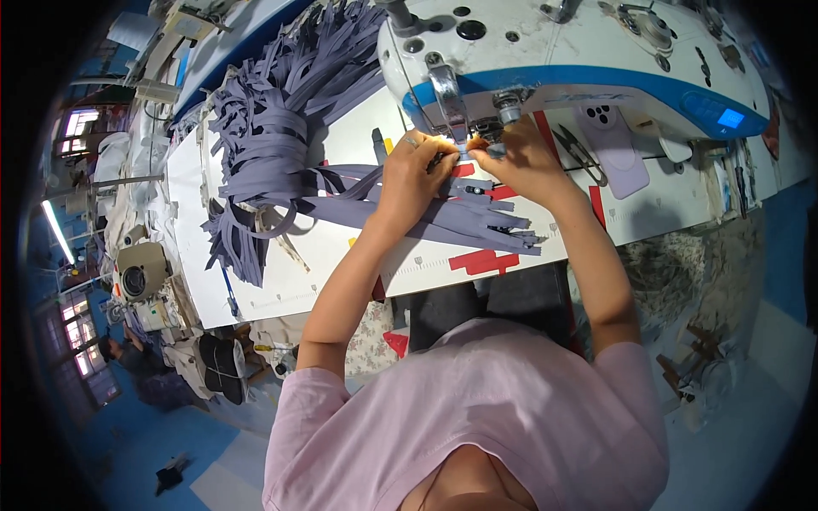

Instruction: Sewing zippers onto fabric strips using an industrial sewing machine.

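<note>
Both hands meet at the needle area of a white-and-blue sewing machine (562, 81), lit by its lamp. My left hand (416, 175) is closed in a pinch just left of the presser foot (460, 132). From the right, my right hand (526, 166) pinches close to the same spot. Between the fingertips is the small end of a grey zipper (464, 155), mostly hidden by fingers and foot. Below the hands lie loose grey zippers (460, 223), one showing a dark slider. They run left, under my left wrist, toward a large tied bundle of grey zippers (264, 145).
Right of the machine's needle lie black thread snips (579, 156) and a lilac phone (615, 153). Red tape strips (484, 262) and a printed ruler mark the white table (341, 281). A dark-and-yellow tool (380, 146) lies behind my left hand. Another person (145, 366) is far left.
</note>
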### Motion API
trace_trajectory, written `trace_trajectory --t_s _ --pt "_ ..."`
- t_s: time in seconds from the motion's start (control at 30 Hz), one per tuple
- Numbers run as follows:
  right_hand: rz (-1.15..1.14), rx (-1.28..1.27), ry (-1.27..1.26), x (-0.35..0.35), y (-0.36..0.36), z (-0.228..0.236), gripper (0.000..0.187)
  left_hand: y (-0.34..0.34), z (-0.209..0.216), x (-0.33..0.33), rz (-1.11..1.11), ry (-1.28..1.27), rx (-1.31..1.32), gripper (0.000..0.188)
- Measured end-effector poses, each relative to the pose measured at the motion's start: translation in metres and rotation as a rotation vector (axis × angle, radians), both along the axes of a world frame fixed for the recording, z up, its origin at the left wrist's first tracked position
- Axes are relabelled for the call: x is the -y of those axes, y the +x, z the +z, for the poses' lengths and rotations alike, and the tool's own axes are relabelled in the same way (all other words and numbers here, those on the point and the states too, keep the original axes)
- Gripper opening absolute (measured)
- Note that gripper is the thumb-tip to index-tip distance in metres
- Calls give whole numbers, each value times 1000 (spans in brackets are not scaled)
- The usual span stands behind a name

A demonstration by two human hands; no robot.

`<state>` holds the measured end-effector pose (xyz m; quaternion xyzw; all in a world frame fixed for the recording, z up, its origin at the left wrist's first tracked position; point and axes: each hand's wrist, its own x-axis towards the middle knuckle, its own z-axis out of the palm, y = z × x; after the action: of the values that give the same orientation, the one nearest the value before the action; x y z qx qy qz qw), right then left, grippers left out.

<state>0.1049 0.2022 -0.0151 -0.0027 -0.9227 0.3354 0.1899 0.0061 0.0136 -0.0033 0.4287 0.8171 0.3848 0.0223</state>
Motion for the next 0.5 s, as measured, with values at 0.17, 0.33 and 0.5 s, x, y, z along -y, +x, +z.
trace_trajectory --t_s 0.17,0.33,0.5 --pt "-33 89 -185 4 0 5 18 -4 -1 2 -8 14 123 13" --pt "-93 301 -184 -2 2 4 32 -4 4 -1 15 -23 235 14" --pt "-114 335 -281 7 -5 15 33 -11 5 -1 30 -82 252 14"
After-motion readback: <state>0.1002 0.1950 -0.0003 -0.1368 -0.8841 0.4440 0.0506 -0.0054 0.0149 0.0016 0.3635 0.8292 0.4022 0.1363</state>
